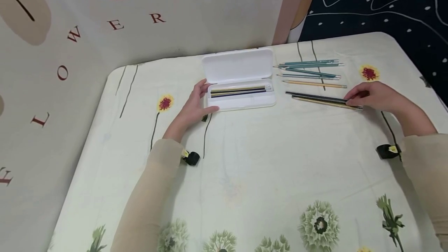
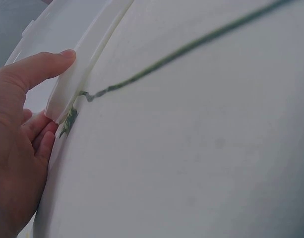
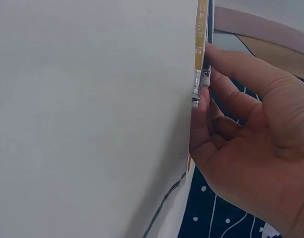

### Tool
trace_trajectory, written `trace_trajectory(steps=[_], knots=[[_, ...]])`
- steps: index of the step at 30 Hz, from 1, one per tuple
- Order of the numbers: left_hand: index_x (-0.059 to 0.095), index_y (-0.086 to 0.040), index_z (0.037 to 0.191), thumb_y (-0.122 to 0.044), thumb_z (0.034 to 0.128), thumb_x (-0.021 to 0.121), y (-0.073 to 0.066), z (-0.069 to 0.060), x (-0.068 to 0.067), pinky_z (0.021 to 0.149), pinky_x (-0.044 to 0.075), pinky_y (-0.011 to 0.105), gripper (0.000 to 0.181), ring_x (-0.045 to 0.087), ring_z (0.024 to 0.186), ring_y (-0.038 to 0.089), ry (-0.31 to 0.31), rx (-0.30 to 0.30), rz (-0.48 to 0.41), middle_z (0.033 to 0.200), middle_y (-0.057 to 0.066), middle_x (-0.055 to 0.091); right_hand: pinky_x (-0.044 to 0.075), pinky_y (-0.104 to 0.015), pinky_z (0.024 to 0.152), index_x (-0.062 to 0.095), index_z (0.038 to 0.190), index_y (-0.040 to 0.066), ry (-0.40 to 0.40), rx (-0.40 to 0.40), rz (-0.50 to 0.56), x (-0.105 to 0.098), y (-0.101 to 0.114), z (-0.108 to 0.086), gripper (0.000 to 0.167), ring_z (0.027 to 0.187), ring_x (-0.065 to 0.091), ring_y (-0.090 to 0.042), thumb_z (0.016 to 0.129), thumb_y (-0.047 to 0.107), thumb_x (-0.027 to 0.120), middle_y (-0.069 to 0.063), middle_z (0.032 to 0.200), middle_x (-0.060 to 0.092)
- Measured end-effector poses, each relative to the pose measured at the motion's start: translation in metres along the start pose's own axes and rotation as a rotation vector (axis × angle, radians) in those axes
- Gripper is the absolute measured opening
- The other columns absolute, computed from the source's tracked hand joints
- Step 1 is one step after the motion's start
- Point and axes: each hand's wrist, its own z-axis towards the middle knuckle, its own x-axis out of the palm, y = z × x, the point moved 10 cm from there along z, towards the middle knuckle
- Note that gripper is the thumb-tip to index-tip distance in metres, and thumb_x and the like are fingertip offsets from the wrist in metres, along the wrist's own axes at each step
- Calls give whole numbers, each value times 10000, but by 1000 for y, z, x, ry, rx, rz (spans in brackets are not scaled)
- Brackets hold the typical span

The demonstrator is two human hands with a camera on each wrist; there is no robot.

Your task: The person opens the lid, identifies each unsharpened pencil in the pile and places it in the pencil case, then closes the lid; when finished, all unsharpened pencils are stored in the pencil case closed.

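An open white pencil case [image 1: 241, 104] lies on the cloth, its lid [image 1: 238, 66] tipped back, with several black and yellow pencils [image 1: 239, 91] inside. My left hand [image 1: 196, 104] grips the case's left end; the left wrist view shows the thumb [image 2: 55, 64] over the rim and fingers by the corner. To the right of the case, my right hand [image 1: 376, 96] pinches a black pencil [image 1: 318, 97] near its eraser end. A yellow pencil [image 3: 200, 44] lies right beside it. How many black pencils are between the fingers I cannot tell.
Several green pencils [image 1: 311, 65] and one yellow-orange pencil [image 1: 315, 84] lie right of the case, beyond my right hand. A flower-print cloth [image 1: 266, 166] covers the table. A pale wall [image 1: 210, 11] stands behind; dark patterned fabric [image 1: 381, 7] is at the far right.
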Motion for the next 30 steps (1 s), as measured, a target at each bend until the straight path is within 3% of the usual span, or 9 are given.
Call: trace_trajectory(steps=[6,10,14,17,20,22,30], knots=[[78,-187,1597,-234,858,795,1,-1,0,1279,196,397,1031,278,1513,226,-2,-8,14,1622,52,303,354,-321,711,652,1208,-25,-66,5,22,-7,0,-2,449,953,418,-231,971,356,626,-192,1152,642],[79,-179,1596,-231,859,793,0,-1,-1,1278,199,395,1027,279,1511,224,-2,0,9,1621,52,303,352,-321,740,668,1224,20,-144,17,92,-14,1,-4,436,999,398,-226,976,376,617,100,999,653],[78,-171,1596,-223,865,787,-1,-1,-1,1276,204,391,1020,283,1505,225,0,13,3,1618,53,305,410,-196,744,742,1148,223,-221,28,250,-23,2,-8,252,914,503,-74,965,365,644,318,834,585],[81,-174,1595,-229,866,786,-1,-2,-1,1274,208,388,1015,287,1501,223,0,14,5,1615,52,307,485,-60,714,755,1036,299,-269,-3,480,-31,4,-11,120,780,608,67,949,276,676,280,818,656],[82,-175,1595,-231,865,788,-2,-2,0,1274,209,389,1017,288,1500,225,0,10,9,1615,55,308,554,-80,677,755,989,228,-302,-58,702,-37,9,-13,111,740,684,47,943,167,675,204,849,711],[85,-173,1594,-228,862,790,-2,-3,-1,1273,212,386,1018,291,1499,224,-1,9,9,1613,55,312,564,-92,681,753,990,183,-317,-77,796,-40,12,-14,104,749,702,28,940,143,671,162,858,732],[82,-163,1595,-217,865,787,-3,-2,-1,1272,214,384,1016,293,1497,226,0,12,14,1611,62,317,574,-110,706,753,1038,162,-330,-70,913,-44,22,-12,134,795,723,7,928,177,680,121,908,740]])
